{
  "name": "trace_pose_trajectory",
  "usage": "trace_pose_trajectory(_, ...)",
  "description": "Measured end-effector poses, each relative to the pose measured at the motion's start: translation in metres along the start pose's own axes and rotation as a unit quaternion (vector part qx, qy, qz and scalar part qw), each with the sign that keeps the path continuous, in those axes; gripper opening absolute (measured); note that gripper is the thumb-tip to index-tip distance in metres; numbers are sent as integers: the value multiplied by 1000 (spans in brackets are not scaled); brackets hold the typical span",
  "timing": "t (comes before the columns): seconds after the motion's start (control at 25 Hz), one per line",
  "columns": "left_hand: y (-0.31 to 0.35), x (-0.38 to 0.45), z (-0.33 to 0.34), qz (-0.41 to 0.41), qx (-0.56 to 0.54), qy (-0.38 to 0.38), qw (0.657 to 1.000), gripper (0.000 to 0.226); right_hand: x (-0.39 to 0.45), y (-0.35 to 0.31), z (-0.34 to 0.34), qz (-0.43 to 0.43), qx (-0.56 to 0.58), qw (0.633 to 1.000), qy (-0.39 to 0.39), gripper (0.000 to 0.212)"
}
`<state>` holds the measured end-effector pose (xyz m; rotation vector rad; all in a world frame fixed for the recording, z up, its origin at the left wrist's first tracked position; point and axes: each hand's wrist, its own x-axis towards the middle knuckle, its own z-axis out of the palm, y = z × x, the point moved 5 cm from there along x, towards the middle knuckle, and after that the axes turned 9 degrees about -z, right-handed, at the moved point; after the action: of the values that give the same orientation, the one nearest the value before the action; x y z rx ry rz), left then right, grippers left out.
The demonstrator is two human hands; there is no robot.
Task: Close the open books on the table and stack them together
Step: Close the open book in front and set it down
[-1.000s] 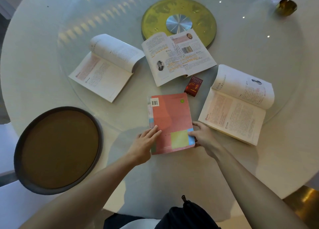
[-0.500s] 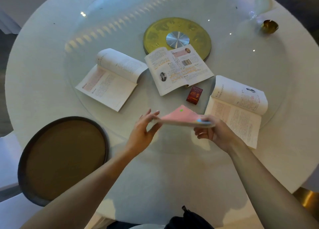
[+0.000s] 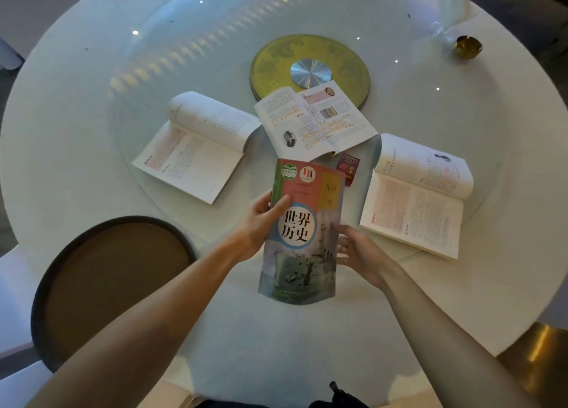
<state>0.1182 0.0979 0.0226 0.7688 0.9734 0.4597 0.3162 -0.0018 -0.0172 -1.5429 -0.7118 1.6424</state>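
A closed history textbook (image 3: 302,247) with a ship on its front cover is held above the table's near side, cover up. My left hand (image 3: 261,223) grips its left edge, thumb on the cover. My right hand (image 3: 358,250) sits at its right edge with fingers spread, partly under the book. Three open books lie on the glass turntable: one at the left (image 3: 196,146), one in the middle (image 3: 313,121), one at the right (image 3: 421,192).
A small red box (image 3: 350,166) lies between the middle and right books. A gold disc (image 3: 276,60) marks the centre of the round white table (image 3: 61,100). A round brown tray (image 3: 107,281) sits at the near left. A gold dish (image 3: 465,47) stands far right.
The closed book was lying back cover up on the table. Both hands lifted it and turned it over, so its front cover now faces up.
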Motion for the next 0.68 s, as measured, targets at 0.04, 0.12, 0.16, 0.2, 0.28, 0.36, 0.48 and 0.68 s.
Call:
trace_pose_trajectory(0.04, -5, 2, -2, -20, -8, -9, 1000, 27, 1, 10, 4, 19, 10, 1000, -18, 48)
trace_pose_trajectory(0.12, -16, 10, -10, -45, -17, 9, 999, 27, 3, 25, 5, 32, 28, 999, -5, 45)
trace_pose_trajectory(0.16, -21, 16, -16, -56, -11, 44, 997, 25, 6, 31, 2, 28, 38, 998, 32, 41)
trace_pose_trajectory(0.2, -26, 22, -25, -69, 6, 89, 994, 20, 9, 35, -3, 24, 39, 996, 81, 35)
trace_pose_trajectory(0.28, -38, 33, -39, -107, 48, 164, 979, 10, 13, 41, -10, 23, -7, 989, 143, 25)
trace_pose_trajectory(0.36, -48, 42, -47, -135, 70, 210, 966, 14, 19, 44, -12, 21, -65, 984, 162, 18)
trace_pose_trajectory(0.48, -55, 50, -52, -136, 107, 244, 954, 23, 30, 46, -12, 7, -130, 972, 197, 15)
trace_pose_trajectory(0.68, -55, 52, -57, -127, 192, 256, 939, 23, 45, 52, -8, 4, -212, 948, 237, 18)
